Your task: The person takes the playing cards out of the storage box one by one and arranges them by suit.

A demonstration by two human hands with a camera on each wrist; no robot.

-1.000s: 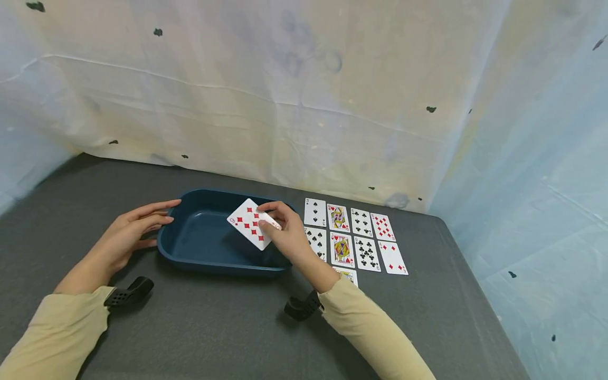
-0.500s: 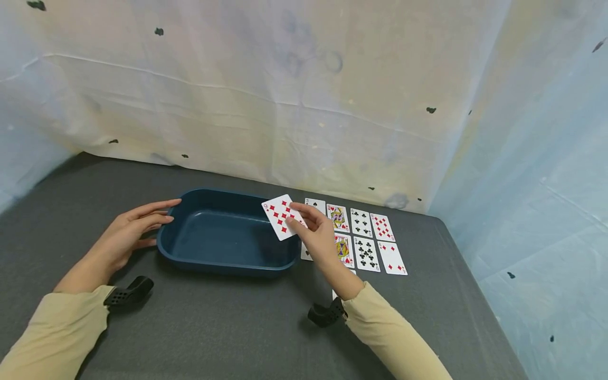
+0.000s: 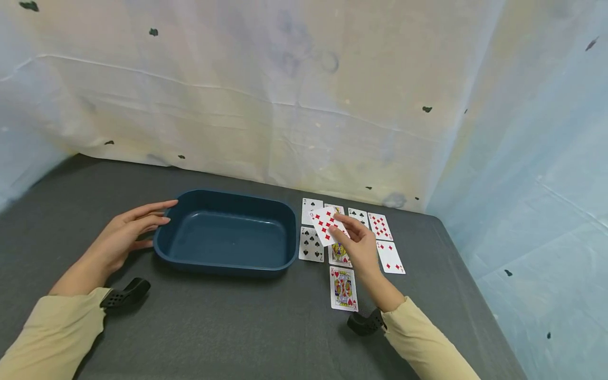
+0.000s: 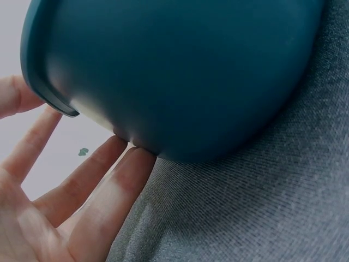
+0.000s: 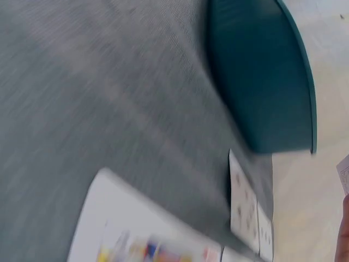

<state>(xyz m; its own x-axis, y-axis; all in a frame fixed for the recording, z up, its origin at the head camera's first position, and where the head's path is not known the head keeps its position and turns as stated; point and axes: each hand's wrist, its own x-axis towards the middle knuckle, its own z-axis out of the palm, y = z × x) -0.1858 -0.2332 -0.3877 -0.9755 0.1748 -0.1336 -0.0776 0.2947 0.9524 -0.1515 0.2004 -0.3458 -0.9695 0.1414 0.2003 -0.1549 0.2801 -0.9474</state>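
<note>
My right hand (image 3: 363, 248) pinches a playing card (image 3: 325, 224), a diamonds card with red pips, between thumb and fingers. It hovers face up over the laid-out cards, tilted and apart from the dark blue tub. In the right wrist view only a fingertip (image 5: 343, 234) and a sliver of the card show. My left hand (image 3: 121, 232) touches the left end of the tub (image 3: 218, 267) with extended fingers; the left wrist view shows fingertips against the outer wall (image 4: 180, 82). Below the right hand lie a king of hearts (image 3: 344, 289) and a seven of spades (image 3: 311, 244).
Several face-up cards lie in columns right of the tub, including a three of spades (image 3: 310, 207), a four of diamonds (image 3: 391, 257) and another diamonds card (image 3: 380, 227). My right hand hides part of the clubs column. A pale cloth (image 3: 266, 105) hangs behind the grey table (image 3: 199, 327).
My right hand has carried the diamonds card rightward, from over the tub to above the card columns. The king of hearts is now uncovered. My left hand stays at the tub's end.
</note>
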